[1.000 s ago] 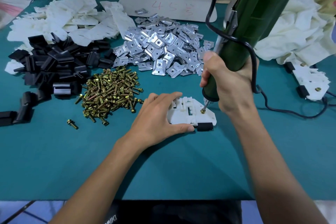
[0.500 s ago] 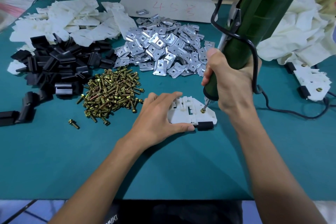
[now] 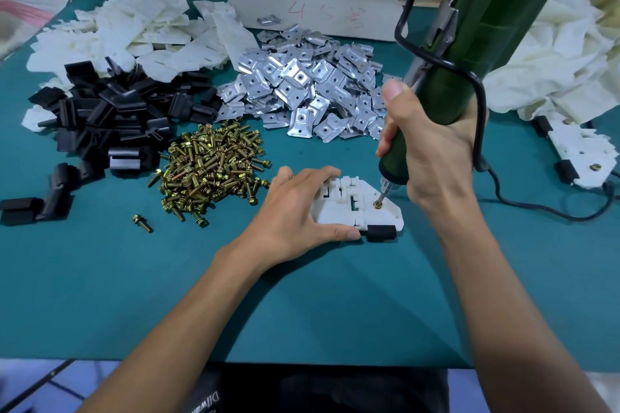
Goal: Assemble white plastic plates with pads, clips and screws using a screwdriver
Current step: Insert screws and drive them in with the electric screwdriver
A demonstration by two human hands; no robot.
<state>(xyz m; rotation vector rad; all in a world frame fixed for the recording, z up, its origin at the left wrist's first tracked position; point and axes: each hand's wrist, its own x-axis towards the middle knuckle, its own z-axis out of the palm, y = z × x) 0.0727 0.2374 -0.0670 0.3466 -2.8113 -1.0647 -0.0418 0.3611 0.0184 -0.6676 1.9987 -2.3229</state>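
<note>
A white plastic plate (image 3: 339, 213) lies flat on the green table, a black pad (image 3: 381, 232) clipped on its near edge. My left hand (image 3: 295, 211) holds the plate by its left side, thumb along the near edge, fingers over the top. My right hand (image 3: 432, 144) grips a green electric screwdriver (image 3: 469, 43), tilted, with its bit on a brass screw (image 3: 378, 205) in the plate's right part.
A heap of brass screws (image 3: 211, 168) lies left of the plate, with one loose screw (image 3: 142, 223). Behind are black pads (image 3: 110, 117), metal clips (image 3: 308, 87) and white plates (image 3: 127, 33). Finished plates (image 3: 583, 151) and the tool's black cord (image 3: 536, 211) lie right.
The screwdriver's bit stays on the same screw. Both hands keep their places; only the view has shifted a little.
</note>
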